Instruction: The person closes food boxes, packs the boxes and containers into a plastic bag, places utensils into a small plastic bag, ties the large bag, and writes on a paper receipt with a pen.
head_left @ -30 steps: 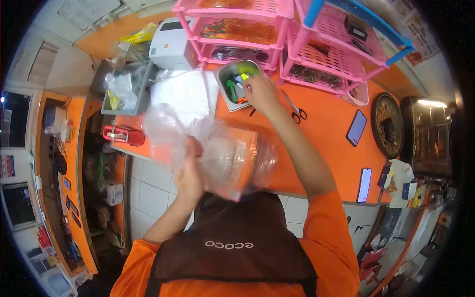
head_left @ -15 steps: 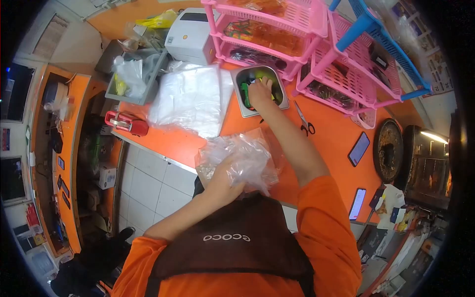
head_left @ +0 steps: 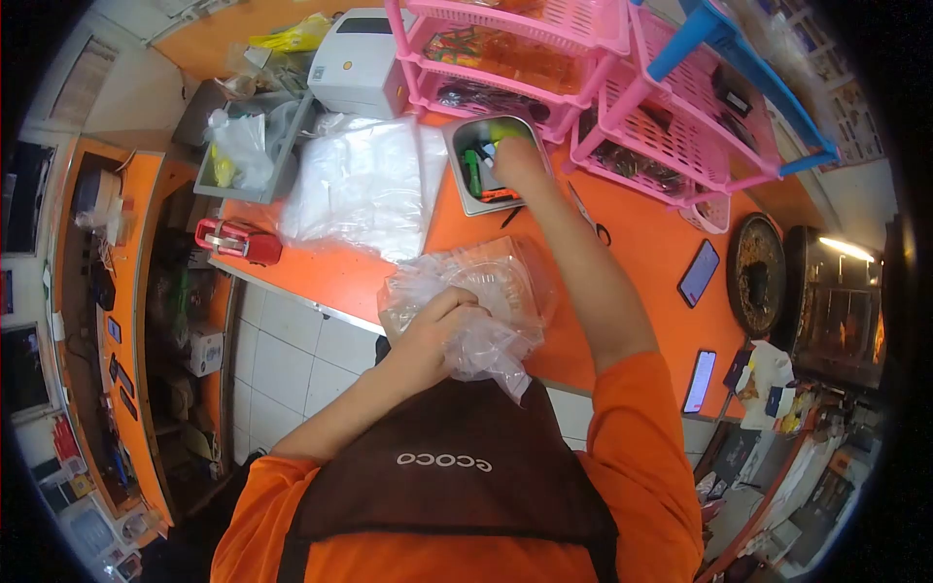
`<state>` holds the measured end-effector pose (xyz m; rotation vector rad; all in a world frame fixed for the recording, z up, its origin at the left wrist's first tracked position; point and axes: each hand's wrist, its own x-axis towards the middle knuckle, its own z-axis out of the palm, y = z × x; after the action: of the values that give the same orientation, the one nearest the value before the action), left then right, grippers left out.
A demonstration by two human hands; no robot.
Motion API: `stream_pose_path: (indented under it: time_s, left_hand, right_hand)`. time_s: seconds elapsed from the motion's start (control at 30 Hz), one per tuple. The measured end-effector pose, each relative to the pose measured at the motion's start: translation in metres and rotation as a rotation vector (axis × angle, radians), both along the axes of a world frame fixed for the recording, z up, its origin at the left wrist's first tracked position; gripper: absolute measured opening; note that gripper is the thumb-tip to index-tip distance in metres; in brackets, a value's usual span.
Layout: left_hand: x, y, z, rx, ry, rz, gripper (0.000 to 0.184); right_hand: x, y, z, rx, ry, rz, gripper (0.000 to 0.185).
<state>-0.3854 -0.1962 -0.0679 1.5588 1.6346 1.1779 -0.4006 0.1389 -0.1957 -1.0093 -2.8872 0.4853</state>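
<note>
My left hand (head_left: 439, 335) is closed on the bunched part of a clear plastic bag (head_left: 491, 345) at the table's front edge. Through the film shows a clear, ribbed round shape, perhaps a container lid, over something brownish. Over the metal tray (head_left: 468, 202), my right hand (head_left: 520, 163) reaches down with its fingers blurred and mostly hidden, so their grip cannot be made out. Inside that tray lie a green item (head_left: 472, 173), an orange item (head_left: 500, 194) and something yellow-green, all small.
A stack of flat plastic bags (head_left: 355, 189) lies left of the tray. Behind stand a white printer (head_left: 355, 68) and pink basket racks (head_left: 515, 83). A red tape dispenser (head_left: 238, 241) sits at left; partly covered scissors (head_left: 601, 233) and phones (head_left: 698, 274) lie at right.
My right hand has shifted slightly within the tray, uncovering the green and orange items. My left hand has gathered the bag's plastic closer to me, exposing the round shape beneath.
</note>
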Motion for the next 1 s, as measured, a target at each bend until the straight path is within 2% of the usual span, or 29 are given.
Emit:
stream_pose_path:
  time_s: [0.07, 0.17, 0.27, 0.37, 0.43, 0.57, 0.67, 0.73, 0.77, 0.87, 0.93, 1.0]
  left_hand:
    - [0.000, 0.002, 0.004, 0.018, 0.025, -0.008, 0.042]
    - [-0.003, 0.002, 0.006, 0.021, 0.117, -0.022, 0.045]
    - [-0.004, 0.000, 0.010, -0.004, 0.189, -0.017, 0.048]
    - [-0.004, -0.003, -0.004, -0.041, 0.087, -0.003, 0.048]
    - [0.003, 0.000, 0.005, -0.049, 0.125, 0.059, 0.039]
    - [0.005, 0.000, 0.008, -0.038, 0.152, 0.100, 0.031]
    - [0.002, -0.002, 0.011, -0.058, 0.145, 0.072, 0.047]
    - [0.000, -0.003, 0.012, -0.105, 0.155, 0.068, 0.044]
    - [-0.001, -0.004, 0.013, -0.128, 0.160, 0.068, 0.042]
    - [-0.001, -0.003, 0.015, -0.073, 0.220, 0.082, 0.030]
    - [0.004, 0.002, 0.024, 0.074, 0.472, 0.109, 0.031]
    - [0.009, 0.008, 0.040, 0.189, 0.688, 0.145, 0.033]
  right_hand:
    - [-0.013, -0.018, -0.009, 0.097, -0.120, -0.064, 0.017]
    - [-0.025, -0.029, -0.016, 0.047, -0.296, -0.081, 0.026]
    - [-0.031, -0.033, -0.022, 0.040, -0.272, -0.172, 0.025]
    - [-0.034, -0.036, -0.029, 0.059, -0.298, -0.201, 0.026]
    - [-0.030, -0.047, -0.024, 0.136, -0.243, -0.183, 0.027]
    - [-0.028, -0.047, -0.016, -0.008, -0.164, -0.280, 0.027]
    - [-0.028, -0.041, -0.003, -0.081, -0.069, -0.332, 0.028]
    - [-0.025, -0.033, 0.001, -0.133, 0.035, -0.342, 0.026]
    - [-0.020, -0.034, 0.022, -0.159, 0.093, -0.334, 0.025]
    - [0.016, -0.060, 0.081, -0.147, 0.322, -0.161, 0.017]
    - [0.039, -0.084, 0.102, -0.284, 0.340, 0.049, 0.006]
    - [0.080, -0.117, 0.121, -0.265, 0.463, 0.263, 0.006]
